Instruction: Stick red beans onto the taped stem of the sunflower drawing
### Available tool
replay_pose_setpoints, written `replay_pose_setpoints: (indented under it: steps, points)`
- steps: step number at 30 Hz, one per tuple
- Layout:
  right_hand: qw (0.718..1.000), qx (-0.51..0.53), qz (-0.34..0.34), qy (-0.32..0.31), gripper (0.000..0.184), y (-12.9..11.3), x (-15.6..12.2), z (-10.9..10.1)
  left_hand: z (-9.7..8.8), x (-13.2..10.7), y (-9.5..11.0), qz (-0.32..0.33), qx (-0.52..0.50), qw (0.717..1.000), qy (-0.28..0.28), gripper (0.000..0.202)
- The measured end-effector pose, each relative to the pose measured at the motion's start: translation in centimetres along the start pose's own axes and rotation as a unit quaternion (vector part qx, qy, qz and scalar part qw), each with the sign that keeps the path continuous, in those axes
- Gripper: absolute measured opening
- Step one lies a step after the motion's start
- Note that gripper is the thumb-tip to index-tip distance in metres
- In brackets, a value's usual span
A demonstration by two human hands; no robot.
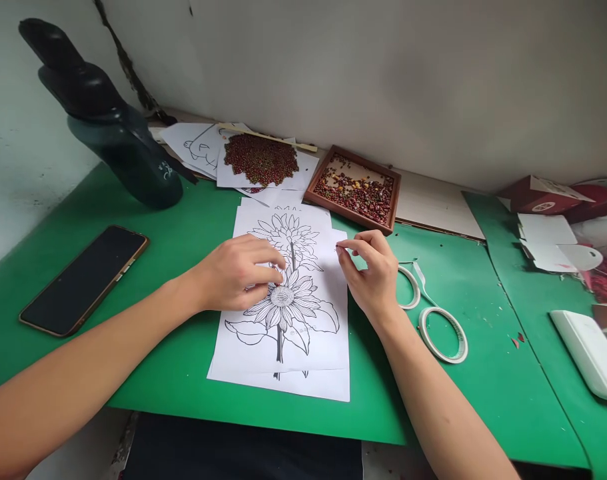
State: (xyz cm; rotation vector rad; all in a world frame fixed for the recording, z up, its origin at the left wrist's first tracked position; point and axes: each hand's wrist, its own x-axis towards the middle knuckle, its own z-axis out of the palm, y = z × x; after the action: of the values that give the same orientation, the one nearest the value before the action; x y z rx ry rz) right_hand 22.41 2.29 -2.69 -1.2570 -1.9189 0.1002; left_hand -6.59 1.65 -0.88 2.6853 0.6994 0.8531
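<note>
Line drawings of sunflowers on white sheets (328, 373) lie stacked in front of me. My left hand (243, 272) is over the lower flower, its fingers curled together just above the flower's round centre. A tiny reddish spot shows under its fingertips; whether they hold it is unclear. At the sheets' right edge, my right hand (370, 272) pinches a tiny dark red bean-like piece (337, 247) between thumb and index finger. Behind the sheets, a brown wooden tray (350, 219) holds many red, green and yellow beans.
A paper with a round patch of beans (260, 160) lies at the back. On the left are a dark bottle (128, 150) and a phone (86, 279). Tape rolls (458, 355) lie right of my right hand. A white device (588, 353) and boxes (543, 197) are farther right.
</note>
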Motion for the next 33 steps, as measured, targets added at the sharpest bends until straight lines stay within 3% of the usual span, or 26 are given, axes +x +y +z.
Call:
replay_pose_setpoints:
  steps: [3,9,15,20,33]
  points:
    - [1.000,0.001,0.000,0.000,0.012,0.01,-0.02,-0.06,0.23,-0.20,-0.40,0.003,0.019,0.996,-0.083,0.026]
    - [1.000,0.010,-0.009,0.001,0.012,-0.04,-0.08,-0.20,-0.09,-0.38,-0.76,-0.006,0.028,0.999,-0.023,0.031]
    - [1.000,0.011,0.004,-0.004,0.013,-0.14,-0.01,-0.15,-0.17,-0.31,-0.92,0.006,0.049,0.997,-0.066,0.027]
    - [1.000,0.009,0.001,-0.004,0.013,-0.11,-0.04,-0.04,0.09,-0.30,-0.78,0.012,0.056,0.997,-0.046,0.028]
    - [0.998,0.028,-0.028,-0.048,0.012,-0.89,-0.12,-0.11,0.17,-0.30,-0.52,0.014,0.046,0.995,-0.088,0.026]
